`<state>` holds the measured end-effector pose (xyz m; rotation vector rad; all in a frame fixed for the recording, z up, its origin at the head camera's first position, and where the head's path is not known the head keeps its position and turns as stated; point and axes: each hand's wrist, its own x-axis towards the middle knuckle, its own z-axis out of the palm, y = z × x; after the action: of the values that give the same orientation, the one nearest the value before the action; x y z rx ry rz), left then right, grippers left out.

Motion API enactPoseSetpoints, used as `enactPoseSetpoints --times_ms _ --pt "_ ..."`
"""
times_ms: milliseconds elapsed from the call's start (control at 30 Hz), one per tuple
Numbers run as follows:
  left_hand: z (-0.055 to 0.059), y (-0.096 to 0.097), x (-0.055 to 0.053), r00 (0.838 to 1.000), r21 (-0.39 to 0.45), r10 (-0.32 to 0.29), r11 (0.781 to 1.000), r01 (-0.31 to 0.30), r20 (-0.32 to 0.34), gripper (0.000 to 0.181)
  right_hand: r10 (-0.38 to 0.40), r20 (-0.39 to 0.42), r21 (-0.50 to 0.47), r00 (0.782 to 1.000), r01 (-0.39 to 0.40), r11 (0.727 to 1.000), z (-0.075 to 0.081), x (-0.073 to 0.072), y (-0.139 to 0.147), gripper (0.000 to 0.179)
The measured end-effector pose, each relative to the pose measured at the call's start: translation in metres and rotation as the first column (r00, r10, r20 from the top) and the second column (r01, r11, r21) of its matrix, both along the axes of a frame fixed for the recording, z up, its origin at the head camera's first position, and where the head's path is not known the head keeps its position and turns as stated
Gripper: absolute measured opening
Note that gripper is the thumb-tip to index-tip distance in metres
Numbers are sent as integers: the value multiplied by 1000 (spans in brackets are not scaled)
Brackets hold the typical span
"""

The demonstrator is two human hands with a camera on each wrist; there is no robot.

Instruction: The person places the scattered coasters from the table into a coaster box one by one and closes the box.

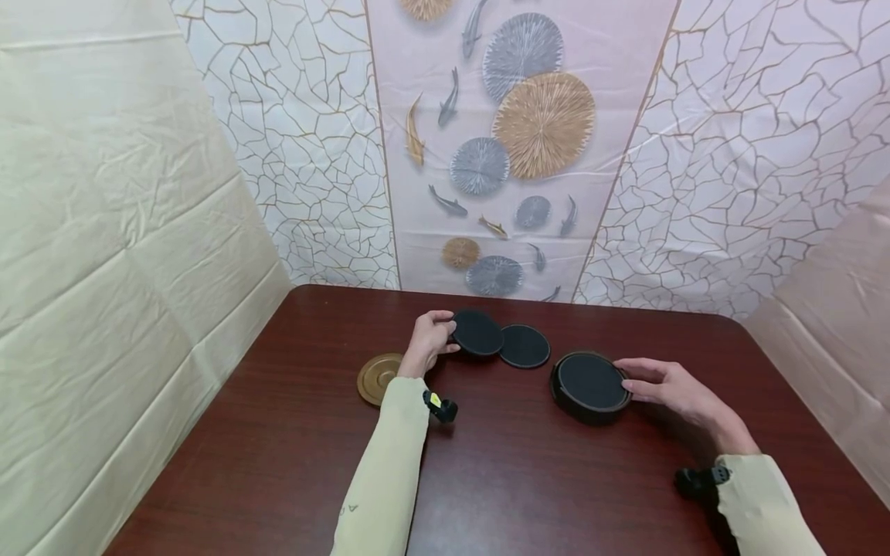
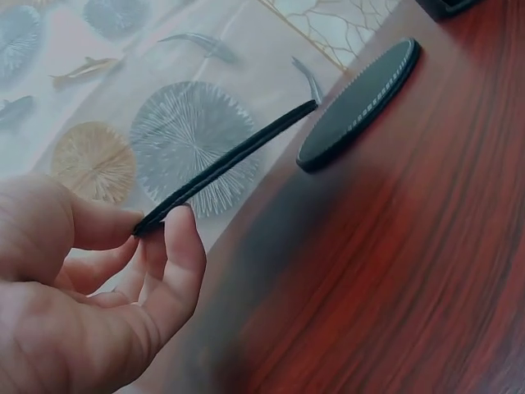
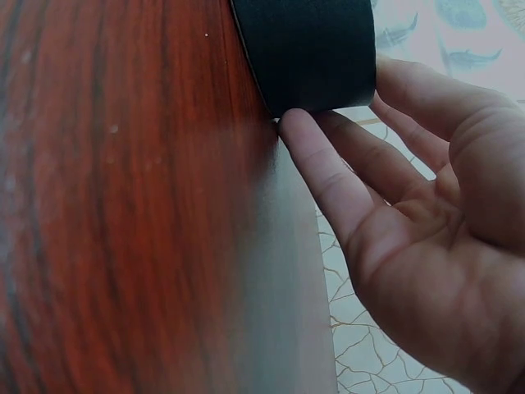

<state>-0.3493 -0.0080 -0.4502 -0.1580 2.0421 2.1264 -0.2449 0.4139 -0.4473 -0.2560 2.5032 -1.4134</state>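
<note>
My left hand (image 1: 431, 340) pinches a round black coaster (image 1: 477, 333) by its left edge. In the left wrist view the held coaster (image 2: 225, 168) is tilted, seen edge-on, raised above the table. Just right of it a second black coaster (image 1: 525, 346) lies flat, partly overlapped by the held one in the head view. My right hand (image 1: 670, 390) touches the right side of a round black holder (image 1: 591, 415), its fingers extended. A black coaster (image 1: 592, 381) lies in the top of the holder. In the right wrist view the fingertips meet the holder's dark side wall (image 3: 308, 57).
A round gold-brown disc (image 1: 375, 380) with raised rings lies on the dark wooden table (image 1: 501, 471), partly behind my left forearm. Patterned cloth (image 1: 487, 255) hangs along the table's far edge. Pale cloth (image 1: 139, 309) hangs at the left side.
</note>
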Motion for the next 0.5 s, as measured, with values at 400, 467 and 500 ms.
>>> enactPoseSetpoints --times_ms 400,467,500 --pt "5 8 12 1000 98 1 995 1 -24 36 7 -10 0 1000 -7 1000 0 0 -1 60" --pt "5 10 14 1000 103 -4 995 7 -24 35 10 -12 2 1000 -10 1000 0 0 -1 60" --pt "5 11 15 1000 104 -8 995 10 -23 35 8 -9 -1 1000 -8 1000 0 0 -1 60"
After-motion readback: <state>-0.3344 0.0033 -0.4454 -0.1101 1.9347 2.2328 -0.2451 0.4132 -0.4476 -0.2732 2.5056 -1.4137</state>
